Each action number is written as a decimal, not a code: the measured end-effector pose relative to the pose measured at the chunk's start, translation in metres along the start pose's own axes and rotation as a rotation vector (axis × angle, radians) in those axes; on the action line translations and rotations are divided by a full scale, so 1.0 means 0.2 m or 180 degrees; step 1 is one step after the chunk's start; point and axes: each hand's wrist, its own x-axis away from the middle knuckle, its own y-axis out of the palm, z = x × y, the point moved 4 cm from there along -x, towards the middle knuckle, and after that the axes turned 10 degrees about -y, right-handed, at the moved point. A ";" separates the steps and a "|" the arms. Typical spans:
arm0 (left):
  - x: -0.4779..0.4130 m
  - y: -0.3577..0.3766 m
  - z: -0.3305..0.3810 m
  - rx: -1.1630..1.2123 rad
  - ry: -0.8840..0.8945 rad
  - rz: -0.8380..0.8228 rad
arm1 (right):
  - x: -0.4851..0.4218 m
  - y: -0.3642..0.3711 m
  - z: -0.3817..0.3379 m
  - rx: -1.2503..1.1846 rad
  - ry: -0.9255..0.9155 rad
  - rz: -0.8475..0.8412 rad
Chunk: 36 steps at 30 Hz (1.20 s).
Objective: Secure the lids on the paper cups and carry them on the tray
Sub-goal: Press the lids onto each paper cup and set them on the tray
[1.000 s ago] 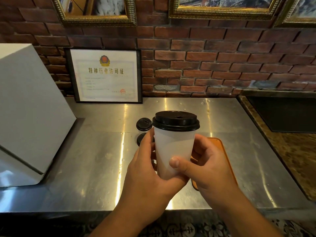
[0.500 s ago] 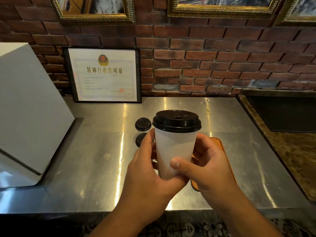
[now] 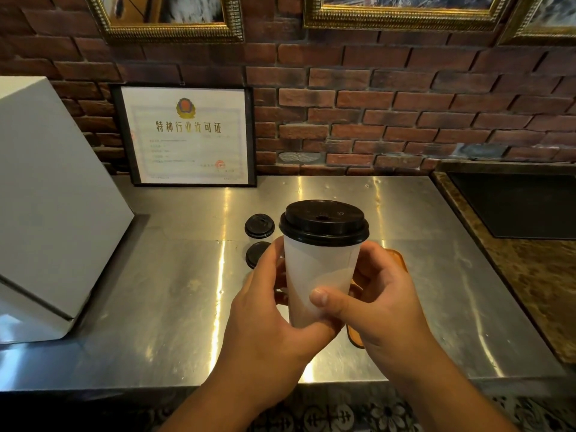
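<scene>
**Table: stainless top, five items on it**

Table is brushed stainless steel, heavy glare streaks, with a seam running left to right across the middle.
- Left edge: big white box with a slanted face, sitting on the steel.
- Back, left of centre: black-framed certificate standing on the table, upright against the brick wall.
- Centre: two black cup lids lying flat. Far lid sits just behind the seam, near lid just in front of it. They are close together, not stacked.
- Right of centre: orange tray flat on the steel. Only a far corner and a strip of the near edge are visible.
- Right side: table butts against a brown stone counter.
</scene>
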 end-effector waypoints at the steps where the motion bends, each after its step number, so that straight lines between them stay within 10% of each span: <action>1: 0.00 0.00 0.01 0.0020 0.0013 -0.0012 | 0.00 0.00 0.00 -0.0040 0.0012 -0.0029; 36: 0.01 0.00 -0.01 0.0061 0.0094 -0.0174 | 0.00 0.02 -0.01 -0.0391 -0.0044 -0.0214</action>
